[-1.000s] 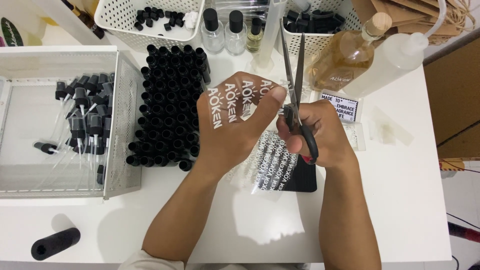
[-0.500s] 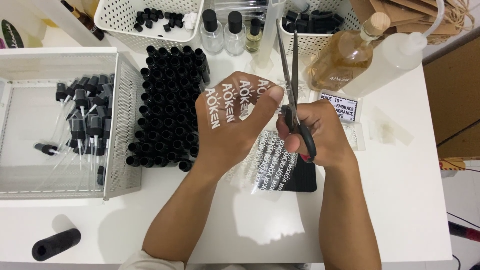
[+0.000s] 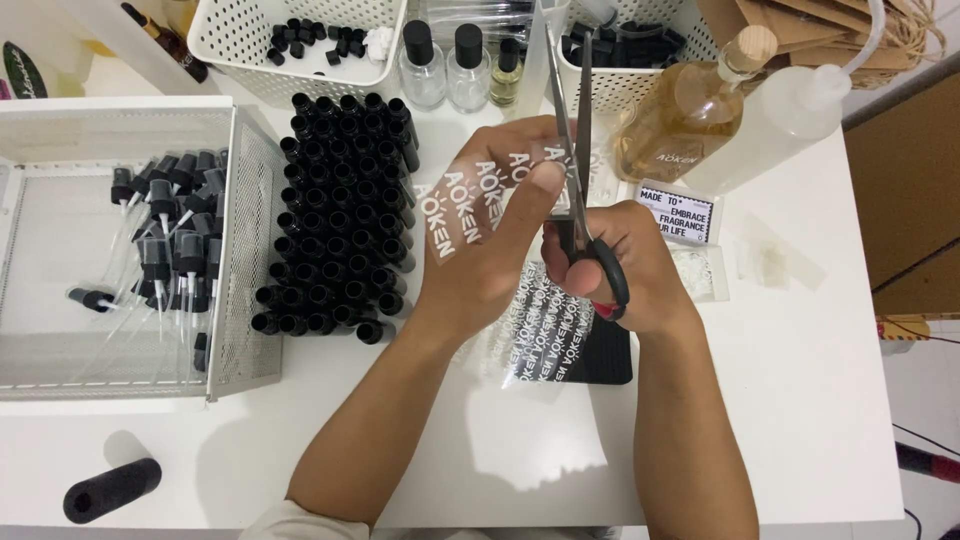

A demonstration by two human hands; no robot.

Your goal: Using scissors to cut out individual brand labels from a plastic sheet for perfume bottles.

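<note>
My left hand pinches a clear sticker sheet printed with white lettering, held up over the table. My right hand grips black-handled scissors, blades pointing away from me and closed on the sheet's right edge by my left thumb. Under both hands lies another clear sheet of white labels on a black card. A dense block of black-capped small bottles stands just left of my left hand.
A white mesh tray of black spray pumps sits at left. White baskets of caps, glass bottles, an amber liquid bottle and a white squeeze bottle line the back. A black cylinder lies front left.
The scissor blades have closed further along the sheet's edge. Both hands stay nearly in the same place.
</note>
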